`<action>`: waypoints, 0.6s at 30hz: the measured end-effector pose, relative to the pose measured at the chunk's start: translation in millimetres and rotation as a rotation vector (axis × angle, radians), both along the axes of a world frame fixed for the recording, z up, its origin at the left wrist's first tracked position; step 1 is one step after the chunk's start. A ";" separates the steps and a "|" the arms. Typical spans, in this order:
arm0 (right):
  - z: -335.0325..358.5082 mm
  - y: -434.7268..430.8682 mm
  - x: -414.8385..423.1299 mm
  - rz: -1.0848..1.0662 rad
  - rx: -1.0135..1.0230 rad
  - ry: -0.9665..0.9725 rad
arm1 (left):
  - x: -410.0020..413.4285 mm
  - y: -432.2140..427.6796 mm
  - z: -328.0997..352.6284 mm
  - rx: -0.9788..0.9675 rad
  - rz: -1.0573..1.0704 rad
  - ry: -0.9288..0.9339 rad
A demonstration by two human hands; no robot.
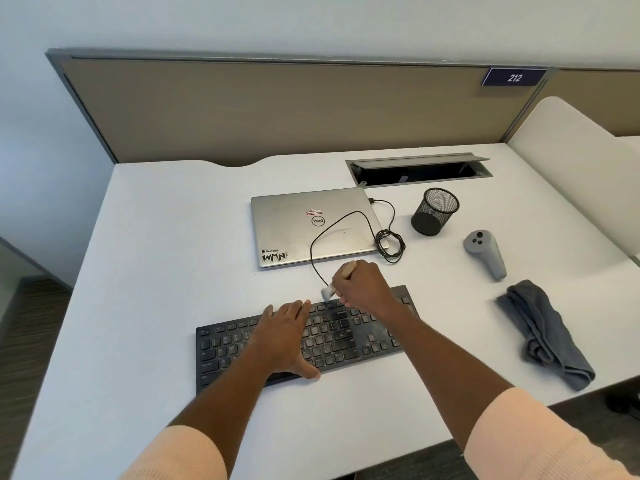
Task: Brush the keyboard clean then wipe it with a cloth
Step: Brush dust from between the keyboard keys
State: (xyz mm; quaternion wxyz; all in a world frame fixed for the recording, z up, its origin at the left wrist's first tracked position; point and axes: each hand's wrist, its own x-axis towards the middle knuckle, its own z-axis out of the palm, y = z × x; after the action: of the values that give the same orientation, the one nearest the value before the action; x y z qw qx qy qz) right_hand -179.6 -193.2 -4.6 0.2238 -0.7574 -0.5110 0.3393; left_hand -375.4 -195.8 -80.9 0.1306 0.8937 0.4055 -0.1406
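Observation:
A dusty black keyboard [225, 351] lies across the white desk near the front. My left hand [282, 336] rests flat on its middle keys, fingers straight and thumb spread. My right hand [363, 284] grips a small brush [347, 269] by its pale wooden handle. The brush's pale bristles touch the keyboard's top row, just beyond my left fingertips. A crumpled grey cloth [543, 336] lies on the desk to the right of the keyboard, apart from both hands.
Behind the keyboard sits a closed silver laptop [294, 226] with a black cable [389, 242] coiled at its right. A black mesh pen cup [434, 211] and a grey handheld controller [485, 252] stand further right. An open cable hatch [419, 169] lies near the back partition.

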 end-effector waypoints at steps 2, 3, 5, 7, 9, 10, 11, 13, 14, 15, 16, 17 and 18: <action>-0.7 -0.6 -2.8 0.044 -0.038 -0.017 | 0.0 0.4 0.1 -0.002 -0.002 0.000; -0.4 -0.9 -4.1 0.072 -0.077 -0.030 | -0.2 0.3 0.0 -0.005 -0.003 0.001; 1.3 0.1 -6.3 0.109 -0.122 -0.072 | 0.0 0.1 0.1 -0.006 -0.001 -0.003; 2.3 2.6 -8.0 0.111 -0.083 -0.101 | -0.4 0.2 0.4 -0.007 -0.002 -0.002; 2.0 3.1 -8.8 0.099 -0.019 -0.113 | -0.4 0.5 -0.6 -0.002 -0.002 0.000; 1.3 2.4 -8.8 0.108 -0.019 -0.120 | -0.5 0.6 -1.1 -0.002 -0.002 0.002; 1.6 1.5 -8.6 0.121 -0.039 -0.121 | -0.7 0.8 -1.6 -0.005 -0.002 0.004; 3.0 1.5 -7.9 0.147 -0.105 -0.132 | -0.7 0.6 -1.9 -0.004 -0.004 0.004; 3.9 2.5 -7.7 0.160 -0.118 -0.150 | -0.7 0.6 -1.6 -0.002 -0.004 0.003; 5.2 3.2 -8.1 0.166 -0.101 -0.175 | -0.6 0.7 -1.2 -0.001 -0.005 0.004; 5.3 4.0 -8.3 0.163 -0.065 -0.197 | -0.5 0.7 -1.0 0.002 -0.007 0.004; 4.7 4.3 -8.4 0.159 -0.039 -0.207 | -0.5 0.6 -1.1 0.006 -0.007 0.003; 4.1 3.9 -8.7 0.170 -0.034 -0.212 | -0.2 0.5 -1.3 0.007 -0.005 0.001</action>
State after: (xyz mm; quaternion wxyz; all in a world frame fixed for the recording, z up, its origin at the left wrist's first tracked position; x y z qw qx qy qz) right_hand -188.3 -189.3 -0.5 0.1263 -0.7466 -0.5883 0.2838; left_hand -375.6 -195.3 -82.2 0.1268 0.8951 0.4039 -0.1400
